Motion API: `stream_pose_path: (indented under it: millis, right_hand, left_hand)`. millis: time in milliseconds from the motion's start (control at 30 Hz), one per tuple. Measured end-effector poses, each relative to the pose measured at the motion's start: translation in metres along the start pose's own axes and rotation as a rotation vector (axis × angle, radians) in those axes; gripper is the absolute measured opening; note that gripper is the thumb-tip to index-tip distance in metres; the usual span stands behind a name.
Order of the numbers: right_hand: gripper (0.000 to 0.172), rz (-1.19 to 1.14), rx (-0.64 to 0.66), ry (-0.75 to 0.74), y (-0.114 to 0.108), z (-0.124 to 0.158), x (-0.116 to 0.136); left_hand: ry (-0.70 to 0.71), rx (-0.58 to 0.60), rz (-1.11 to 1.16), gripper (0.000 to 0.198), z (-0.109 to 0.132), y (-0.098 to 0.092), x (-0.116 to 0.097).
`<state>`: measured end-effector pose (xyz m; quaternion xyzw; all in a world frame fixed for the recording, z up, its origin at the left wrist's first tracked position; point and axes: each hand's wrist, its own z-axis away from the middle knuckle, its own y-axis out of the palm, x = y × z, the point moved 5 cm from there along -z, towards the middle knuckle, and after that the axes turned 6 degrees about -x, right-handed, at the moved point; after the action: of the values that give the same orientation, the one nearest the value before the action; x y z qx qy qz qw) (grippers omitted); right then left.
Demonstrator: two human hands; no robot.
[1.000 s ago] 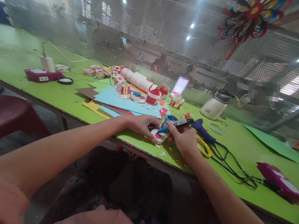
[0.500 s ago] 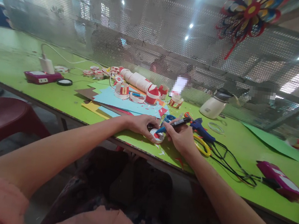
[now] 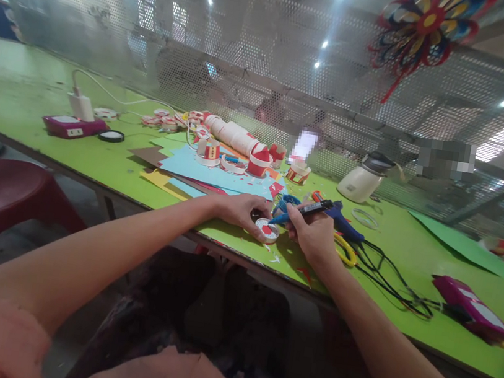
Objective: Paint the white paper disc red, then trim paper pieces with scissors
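My left hand [image 3: 245, 212] holds a small round white paper disc with a raised rim [image 3: 269, 231] by its edge, low over the near edge of the green table. A red patch and small dark dots show on the disc's face. Something dark sits under my left fingers, too hidden to name. My right hand [image 3: 313, 238] is closed around a blue and black marker [image 3: 299, 212], its tip at the disc's face. Just beyond the hands lies a blue ring-shaped thing [image 3: 283, 204]. To the right are a blue glue gun [image 3: 345, 223] and a yellow handle [image 3: 345, 251].
Coloured paper sheets [image 3: 228, 176] carry red and white paper cups [image 3: 259, 164] and a long white paper tube [image 3: 235, 138]. A cream jug [image 3: 360, 182], a phone [image 3: 303, 146], magenta power boxes [image 3: 474, 308] and black cables [image 3: 395, 284] lie about. A red stool [image 3: 11, 199] stands left.
The marker has moved slightly right and up with my right hand, uncovering more of the disc's face. My left hand still holds the disc. The view has shifted a little.
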<state>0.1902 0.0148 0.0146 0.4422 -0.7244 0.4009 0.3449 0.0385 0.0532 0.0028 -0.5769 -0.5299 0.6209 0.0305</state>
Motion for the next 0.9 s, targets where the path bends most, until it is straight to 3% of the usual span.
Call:
stream_pose_path:
  millis: [267,500,900]
  right_hand:
    - [0.031,-0.023,0.004,0.039,-0.0005,0.0008,0.0]
    - [0.03,-0.022,0.088,-0.027,0.0031,0.0017,-0.002]
    - [0.025,0.006,0.122,-0.053,0.0046,0.0014,-0.0031]
  left_hand:
    - [-0.018,0.015,-0.007,0.05,0.0006,-0.0002,0.0011]
    - [0.043,0.018,-0.019,0.047,0.0003,0.0001,0.0004]
    - [0.08,0.026,0.009,0.044,-0.0008,0.0005,-0.0017]
